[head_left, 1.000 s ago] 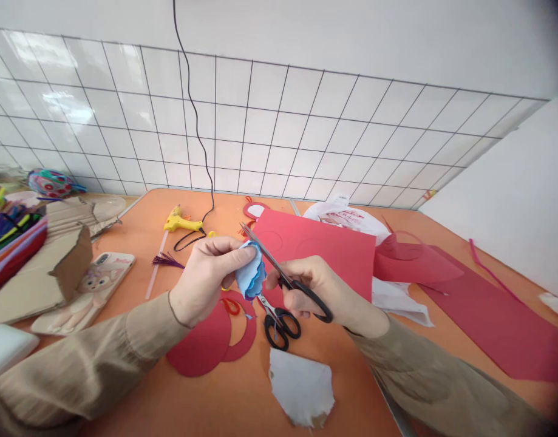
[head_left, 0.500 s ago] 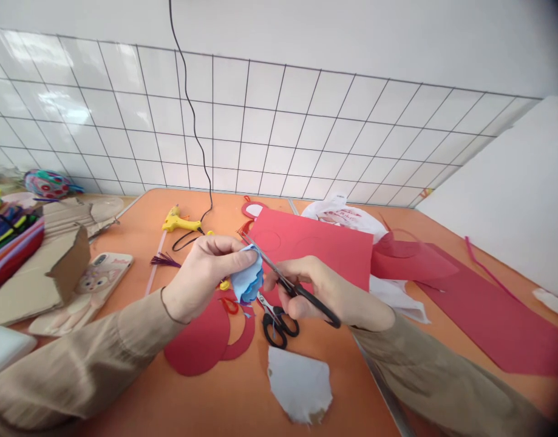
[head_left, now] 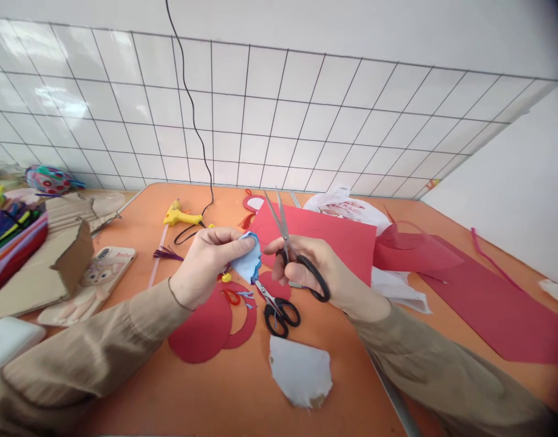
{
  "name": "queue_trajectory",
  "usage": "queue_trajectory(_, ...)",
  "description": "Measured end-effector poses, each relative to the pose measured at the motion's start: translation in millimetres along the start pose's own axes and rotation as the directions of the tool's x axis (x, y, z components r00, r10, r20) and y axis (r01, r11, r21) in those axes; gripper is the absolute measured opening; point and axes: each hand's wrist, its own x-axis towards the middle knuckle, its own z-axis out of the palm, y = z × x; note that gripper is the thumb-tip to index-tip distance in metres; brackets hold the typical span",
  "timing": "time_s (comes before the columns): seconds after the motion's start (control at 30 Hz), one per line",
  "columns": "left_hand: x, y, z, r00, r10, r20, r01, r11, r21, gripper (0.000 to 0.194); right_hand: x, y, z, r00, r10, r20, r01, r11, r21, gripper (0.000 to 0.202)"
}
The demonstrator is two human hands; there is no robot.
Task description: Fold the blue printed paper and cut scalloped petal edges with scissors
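Since half a second ago, the black-handled scissors (head_left: 285, 237) have swung away from the blue paper (head_left: 246, 265), and their blades now stand parted, pointing to the far side. More pale clippings (head_left: 248, 296) lie on the surface (head_left: 206, 394) beneath it.

Left fingers are closed in a pinch, thumb over forefinger, on the left upper part of the blue paper; its wavy, darker edge faces right. Whether it is folded or several pieces stacked, I cannot tell. It is held above the surface, left of the scissors and apart from their blades. The right hand (head_left: 316, 262) keeps its fingers curled around the handles, only partly closed, and the left hand (head_left: 201, 264) is just across from it.

Below the paper lie a second pair of scissors (head_left: 277, 302), unheld, and a red paper disc (head_left: 197, 331) to the near left. Farther right is a large red sheet (head_left: 337, 243); a torn white piece (head_left: 301, 371) lies near.

Judging by the clippings, trimming the wavy edge seems to be the step in hand, with the paper between cuts. Another cut would call for a steady left pinch and the open blades turned back to the edge, clear of the fingertips.
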Motion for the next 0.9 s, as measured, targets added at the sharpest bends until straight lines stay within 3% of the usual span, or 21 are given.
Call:
queue_trajectory(0.13,10,-9,-4.7,0.995,0.002,-0.097,-0.002,1.000,0.004,0.027,2,3,3,0.999,0.050,-0.012,-0.049,0.999,0.013,0.057)
queue_trajectory(0.3,20,7,-13.7,0.940,0.190,-0.283,-0.229,0.967,-0.111,0.024,6,14,2,0.983,0.180,0.031,-0.172,0.969,-0.175,0.054)
queue_trajectory(0.47,10,33,-10.8,0.914,0.369,-0.166,-0.390,0.914,-0.115,0.026,1,15,18,0.959,0.215,0.183,-0.061,0.791,-0.609,0.047)
queue_trajectory(0.53,4,33,-4.9,0.936,0.339,-0.100,-0.349,0.929,-0.121,0.027,-4,13,26,0.947,0.231,0.222,-0.007,0.709,-0.705,0.041)
queue_trajectory(0.6,-1,28,1.1,0.972,0.233,-0.005,-0.231,0.964,-0.133,0.035,-10,12,29,0.944,0.224,0.241,0.039,0.650,-0.759,0.041)
queue_trajectory(0.7,-3,19,6.5,0.988,0.101,0.119,-0.083,0.986,-0.147,0.035,-17,10,29,0.936,0.196,0.293,0.113,0.621,-0.776,0.056)
queue_trajectory(0.77,-2,18,7.2,0.986,0.092,0.139,-0.068,0.984,-0.167,0.034,-20,8,28,0.926,0.185,0.329,0.158,0.602,-0.783,0.063)
queue_trajectory(0.9,-2,20,8.7,0.984,0.134,0.114,-0.115,0.980,-0.163,0.030,-22,4,32,0.948,0.202,0.244,0.123,0.475,-0.871,0.041)
